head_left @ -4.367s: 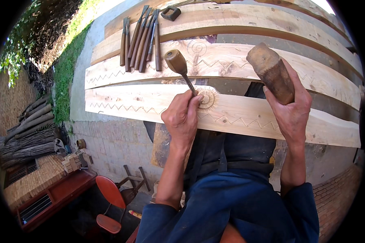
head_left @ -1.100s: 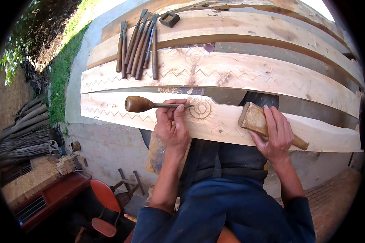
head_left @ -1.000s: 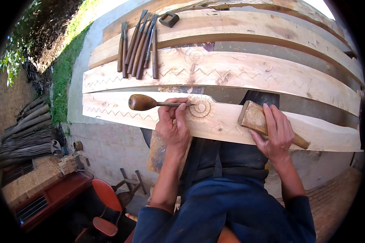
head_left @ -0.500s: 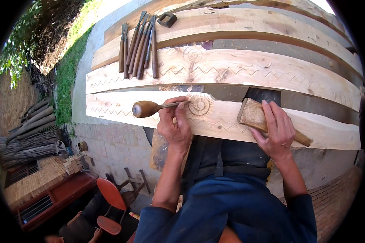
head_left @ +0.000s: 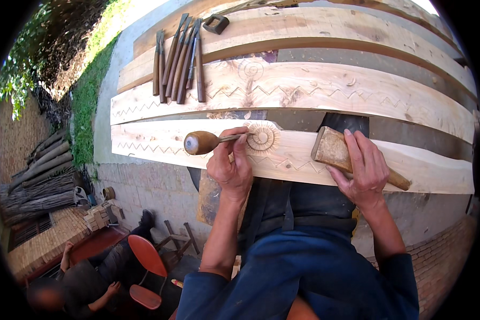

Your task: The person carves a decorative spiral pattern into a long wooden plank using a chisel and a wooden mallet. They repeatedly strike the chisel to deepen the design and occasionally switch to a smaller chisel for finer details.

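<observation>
Between the fingers and thumb of my left hand (head_left: 231, 168) is a chisel (head_left: 201, 142), held by its metal shaft. Its round wooden handle points left, and its tip is at the edge of a carved round flower (head_left: 262, 137) on the nearest plank (head_left: 298, 154). A zigzag line is cut along that plank. My right hand (head_left: 364, 168) is closed on a wooden mallet (head_left: 333, 149); the block-shaped head points up and left, its handle down to the right. The mallet is over the plank, apart from the chisel.
Several wood-handled chisels (head_left: 178, 66) lie across the planks behind, near a small dark square block (head_left: 216, 24). The second plank (head_left: 325, 90) bears a zigzag and a spiral. At lower left are a red chair (head_left: 146, 256), a person (head_left: 93, 277) and stacked logs (head_left: 42, 165).
The chisel's handle has shifted right, closer to my left hand. My right hand and the mallet hold nearly still. The person at lower left has come further into view.
</observation>
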`<state>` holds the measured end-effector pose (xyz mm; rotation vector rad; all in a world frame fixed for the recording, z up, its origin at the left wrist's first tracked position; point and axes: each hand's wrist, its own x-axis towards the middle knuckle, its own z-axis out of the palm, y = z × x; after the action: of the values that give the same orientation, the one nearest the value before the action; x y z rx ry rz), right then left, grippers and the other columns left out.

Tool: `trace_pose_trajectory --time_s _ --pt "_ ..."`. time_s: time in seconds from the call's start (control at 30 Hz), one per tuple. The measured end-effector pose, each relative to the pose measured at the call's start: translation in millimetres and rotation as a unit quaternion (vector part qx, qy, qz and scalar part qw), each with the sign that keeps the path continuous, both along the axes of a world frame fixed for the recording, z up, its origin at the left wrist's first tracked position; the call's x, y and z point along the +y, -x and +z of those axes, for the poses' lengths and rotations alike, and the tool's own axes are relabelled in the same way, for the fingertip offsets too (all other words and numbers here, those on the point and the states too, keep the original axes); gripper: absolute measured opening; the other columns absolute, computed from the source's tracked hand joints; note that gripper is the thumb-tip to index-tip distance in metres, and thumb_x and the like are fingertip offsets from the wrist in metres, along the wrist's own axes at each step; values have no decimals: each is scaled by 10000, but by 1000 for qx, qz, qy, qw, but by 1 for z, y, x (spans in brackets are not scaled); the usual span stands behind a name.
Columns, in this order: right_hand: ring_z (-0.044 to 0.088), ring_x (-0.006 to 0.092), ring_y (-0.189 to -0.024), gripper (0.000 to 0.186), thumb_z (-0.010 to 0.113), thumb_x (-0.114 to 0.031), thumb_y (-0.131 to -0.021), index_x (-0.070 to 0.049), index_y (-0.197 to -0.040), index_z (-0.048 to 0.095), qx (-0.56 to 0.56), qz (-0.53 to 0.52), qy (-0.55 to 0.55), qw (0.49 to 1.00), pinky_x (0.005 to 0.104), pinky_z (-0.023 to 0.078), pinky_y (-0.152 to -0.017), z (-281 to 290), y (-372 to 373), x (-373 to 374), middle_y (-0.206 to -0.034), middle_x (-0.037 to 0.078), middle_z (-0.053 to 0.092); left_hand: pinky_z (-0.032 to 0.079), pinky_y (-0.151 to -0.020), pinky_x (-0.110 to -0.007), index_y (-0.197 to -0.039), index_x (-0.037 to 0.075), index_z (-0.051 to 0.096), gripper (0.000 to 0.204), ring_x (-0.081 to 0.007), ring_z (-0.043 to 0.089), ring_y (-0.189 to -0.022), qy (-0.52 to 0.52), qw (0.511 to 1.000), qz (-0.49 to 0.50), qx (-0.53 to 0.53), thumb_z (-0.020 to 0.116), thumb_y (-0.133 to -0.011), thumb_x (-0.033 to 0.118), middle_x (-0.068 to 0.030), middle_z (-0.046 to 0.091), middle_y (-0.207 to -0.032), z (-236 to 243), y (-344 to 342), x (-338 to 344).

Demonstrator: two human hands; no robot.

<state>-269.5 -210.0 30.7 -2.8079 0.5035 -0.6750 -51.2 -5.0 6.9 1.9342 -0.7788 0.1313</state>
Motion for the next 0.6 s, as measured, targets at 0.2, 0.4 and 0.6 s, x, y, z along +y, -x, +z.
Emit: trace_pose_trajectory --time_s 0.2,0.4,0.6 --pt "727 356 -1109 931 1004 -219 -614 -48 -1469 681 1 0 -1 1000 443 612 -910 0 0 0 -1311 163 702 619 -817 -272 -1209 -27 659 106 -151 792 -916 -15 999 -7 -30 667 -1118 26 -115 821 -1078 0 -2 1" --pt "729 352 -1111 920 1003 -230 -625 -52 -1470 685 1 -1 1 1000 440 616 -910 1 0 0 -1313 160 703 618 -820 -269 -1210 -34 655 111 -147 791 -915 -1 999 -11 -38 667 -1115 21 -113 821 -1081 -2 -2 1" --pt "730 349 -1108 911 1005 -247 -641 -52 -1471 685 -1 -3 3 1000 440 617 -911 1 0 0 -1313 160 704 625 -806 -282 -1178 -37 693 86 -152 793 -909 -26 998 -19 -48 677 -1097 -10 -111 822 -1082 0 -2 2"
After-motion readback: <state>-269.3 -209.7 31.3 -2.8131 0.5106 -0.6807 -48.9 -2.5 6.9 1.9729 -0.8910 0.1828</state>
